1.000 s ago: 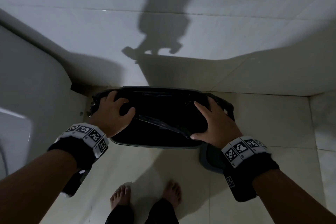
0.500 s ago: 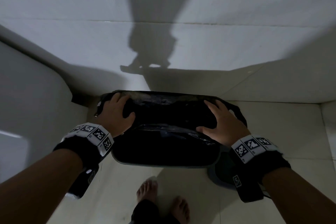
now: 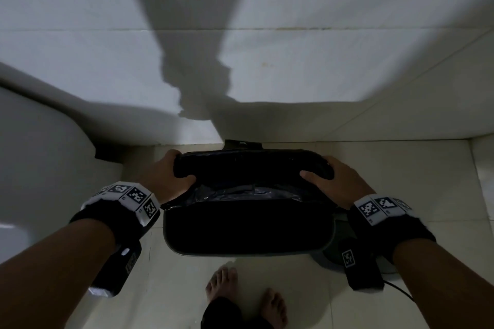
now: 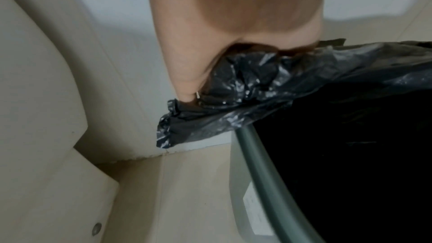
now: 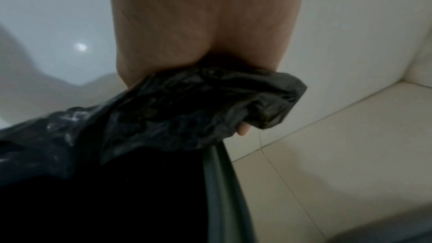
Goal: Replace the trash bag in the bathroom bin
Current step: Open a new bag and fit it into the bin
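A grey bin (image 3: 248, 250) stands on the tiled floor against the wall, lined with a black trash bag (image 3: 251, 168). My left hand (image 3: 171, 173) grips the bunched bag edge at the far left corner of the bin. My right hand (image 3: 331, 173) grips the bag edge at the far right corner. In the left wrist view the crumpled bag (image 4: 245, 90) hangs over the grey bin rim (image 4: 264, 171) under my hand (image 4: 198, 73). The right wrist view shows the bag (image 5: 198, 103) gathered in my right hand (image 5: 203, 43), beside the bin rim (image 5: 219, 178).
A white toilet (image 3: 34, 157) stands close on the left. The tiled wall (image 3: 294, 67) is right behind the bin. A grey bin lid (image 3: 331, 254) lies on the floor at the right. My bare feet (image 3: 222, 283) stand just in front of the bin.
Both hands have moved from the middle of the bin's opening to its far corners, drawing the bag edge toward the wall. The view has tilted up and nearer.
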`<state>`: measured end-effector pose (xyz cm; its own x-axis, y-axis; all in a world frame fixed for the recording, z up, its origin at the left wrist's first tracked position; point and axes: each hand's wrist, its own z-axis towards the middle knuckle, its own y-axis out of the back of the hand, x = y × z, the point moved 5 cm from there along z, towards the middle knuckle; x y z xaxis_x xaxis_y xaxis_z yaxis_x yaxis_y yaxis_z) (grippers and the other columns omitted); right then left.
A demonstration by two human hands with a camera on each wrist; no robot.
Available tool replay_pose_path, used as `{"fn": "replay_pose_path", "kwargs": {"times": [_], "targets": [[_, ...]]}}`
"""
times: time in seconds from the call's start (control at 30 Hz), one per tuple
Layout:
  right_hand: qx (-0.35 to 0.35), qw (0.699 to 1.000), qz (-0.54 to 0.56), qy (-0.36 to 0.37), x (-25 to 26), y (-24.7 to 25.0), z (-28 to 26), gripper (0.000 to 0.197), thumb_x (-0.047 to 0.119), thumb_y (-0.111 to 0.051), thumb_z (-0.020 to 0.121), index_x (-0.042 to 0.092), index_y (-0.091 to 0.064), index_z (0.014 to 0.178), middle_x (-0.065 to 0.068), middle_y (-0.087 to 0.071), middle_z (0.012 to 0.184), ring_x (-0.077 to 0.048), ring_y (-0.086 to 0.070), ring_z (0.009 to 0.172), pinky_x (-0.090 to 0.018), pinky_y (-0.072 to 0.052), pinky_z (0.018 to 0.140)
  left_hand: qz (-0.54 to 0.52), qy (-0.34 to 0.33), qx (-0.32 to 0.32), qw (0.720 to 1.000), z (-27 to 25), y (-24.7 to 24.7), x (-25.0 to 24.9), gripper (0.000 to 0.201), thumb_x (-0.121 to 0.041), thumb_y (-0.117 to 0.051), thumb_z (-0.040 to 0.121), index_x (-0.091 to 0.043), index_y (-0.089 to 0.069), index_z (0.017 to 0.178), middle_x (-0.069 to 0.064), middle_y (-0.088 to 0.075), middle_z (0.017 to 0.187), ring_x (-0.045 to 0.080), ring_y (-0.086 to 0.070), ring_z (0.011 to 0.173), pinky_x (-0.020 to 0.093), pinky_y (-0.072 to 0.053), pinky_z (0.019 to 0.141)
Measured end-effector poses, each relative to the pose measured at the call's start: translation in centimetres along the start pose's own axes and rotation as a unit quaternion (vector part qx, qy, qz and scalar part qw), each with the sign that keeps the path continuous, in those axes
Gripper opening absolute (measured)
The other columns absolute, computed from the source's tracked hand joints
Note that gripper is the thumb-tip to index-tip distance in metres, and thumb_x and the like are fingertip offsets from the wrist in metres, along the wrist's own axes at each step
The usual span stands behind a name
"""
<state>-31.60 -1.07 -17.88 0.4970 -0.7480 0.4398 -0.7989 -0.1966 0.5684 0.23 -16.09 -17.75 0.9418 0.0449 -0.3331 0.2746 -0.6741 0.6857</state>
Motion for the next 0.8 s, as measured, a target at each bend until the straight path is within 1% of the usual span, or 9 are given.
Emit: {"fn": "replay_pose_path", "kwargs": {"times": [0.1, 0.23, 0.3, 0.37, 0.47, 0.57, 0.63, 0.7, 0.8], "targets": [[-0.008, 0.999, 0.037, -0.012, -1.5, -0.7, -0.6, 0.073, 0.06, -0.065, 0.077, 0.027, -0.041, 0.137, -0.002, -0.053, 0.134, -0.024, -0.054, 0.117, -0.03, -0.043, 0.093, -0.012, -0.003, -0.029, 0.999, -0.3, -0.2, 0.7, 0.067, -0.029, -0.073, 0.076, -0.01, -0.037, 0.13, 0.014, -0.064, 0.105, 0.034, -0.063, 0.095, 0.033, -0.046, 0.08], [-0.067, 0.994, 0.078, 0.024, -2.5, -1.5, -2.7, 0.071, 0.044, -0.072, 0.079, 0.027, -0.038, 0.138, -0.004, -0.054, 0.132, -0.025, -0.054, 0.118, -0.026, -0.041, 0.092, -0.022, -0.061, -0.088, 0.994, -2.2, -0.5, 0.5, 0.078, -0.019, -0.074, 0.077, -0.005, -0.029, 0.139, 0.004, -0.05, 0.096, 0.035, -0.059, 0.102, 0.03, -0.038, 0.081], [-0.109, 0.99, 0.071, 0.064, -2.7, -1.8, -3.9, 0.069, 0.035, -0.072, 0.081, 0.023, -0.037, 0.14, -0.005, -0.054, 0.133, -0.025, -0.053, 0.119, -0.024, -0.038, 0.093, -0.035, -0.082, -0.108, 0.99, -3.3, -0.7, 0.6, 0.076, -0.017, -0.072, 0.079, -0.004, -0.03, 0.14, 0.007, -0.051, 0.105, 0.034, -0.054, 0.11, 0.033, -0.038, 0.089], [-0.141, 0.983, 0.053, 0.102, -3.1, -2.2, -5.0, 0.066, 0.03, -0.07, 0.084, 0.018, -0.039, 0.141, -0.005, -0.054, 0.134, -0.023, -0.051, 0.121, -0.024, -0.038, 0.097, -0.034, -0.116, -0.131, 0.984, -4.1, -1.0, 1.1, 0.071, -0.02, -0.068, 0.08, -0.002, -0.033, 0.139, 0.016, -0.051, 0.125, 0.034, -0.05, 0.119, 0.037, -0.038, 0.098], [-0.158, 0.98, 0.044, 0.112, -4.4, -3.1, -6.4, 0.062, 0.03, -0.065, 0.087, 0.018, -0.039, 0.142, -0.007, -0.053, 0.132, -0.022, -0.049, 0.123, -0.031, -0.04, 0.103, -0.001, -0.149, -0.135, 0.98, -5.3, -1.8, 1.9, 0.064, -0.015, -0.063, 0.083, -0.003, -0.034, 0.14, 0.019, -0.045, 0.136, 0.034, -0.046, 0.123, 0.04, -0.039, 0.1], [-0.193, 0.976, 0.044, 0.088, -5.2, -3.8, -7.8, 0.061, 0.02, -0.067, 0.087, 0.01, -0.04, 0.141, -0.015, -0.048, 0.134, -0.028, -0.045, 0.125, -0.03, -0.036, 0.102, 0.019, -0.151, -0.162, 0.975, -6.7, -2.2, 2.2, 0.061, -0.005, -0.06, 0.082, 0.0, -0.037, 0.138, 0.022, -0.042, 0.137, 0.04, -0.046, 0.121, 0.048, -0.042, 0.099], [-0.223, 0.972, 0.037, 0.067, -5.5, -4.2, -8.5, 0.061, 0.019, -0.068, 0.085, 0.007, -0.042, 0.139, -0.017, -0.042, 0.138, -0.032, -0.042, 0.128, -0.037, -0.037, 0.105, 0.022, -0.15, -0.187, 0.971, -7.5, -2.6, 2.6, 0.059, -0.002, -0.058, 0.08, 0.002, -0.038, 0.136, 0.025, -0.043, 0.134, 0.043, -0.046, 0.118, 0.052, -0.043, 0.098], [-0.247, 0.967, 0.045, 0.038, -6.2, -4.6, -8.8, 0.063, 0.023, -0.07, 0.084, 0.008, -0.044, 0.139, -0.02, -0.037, 0.142, -0.035, -0.037, 0.131, -0.043, -0.035, 0.108, 0.02, -0.121, -0.202, 0.972, -8.1, -3.1, 3.5, 0.058, -0.005, -0.054, 0.082, 0.004, -0.037, 0.136, 0.027, -0.042, 0.134, 0.045, -0.045, 0.118, 0.054, -0.041, 0.098], [-0.233, 0.968, 0.095, 0.007, -7.1, -5.5, -9.1, 0.06, 0.029, -0.065, 0.087, 0.013, -0.043, 0.14, -0.02, -0.045, 0.137, -0.035, -0.043, 0.127, -0.045, -0.038, 0.106, -0.013, -0.067, -0.212, 0.975, -9.2, -4.0, 4.5, 0.057, -0.01, -0.049, 0.086, 0.007, -0.035, 0.139, 0.029, -0.041, 0.134, 0.047, -0.041, 0.118, 0.055, -0.038, 0.097]]}}
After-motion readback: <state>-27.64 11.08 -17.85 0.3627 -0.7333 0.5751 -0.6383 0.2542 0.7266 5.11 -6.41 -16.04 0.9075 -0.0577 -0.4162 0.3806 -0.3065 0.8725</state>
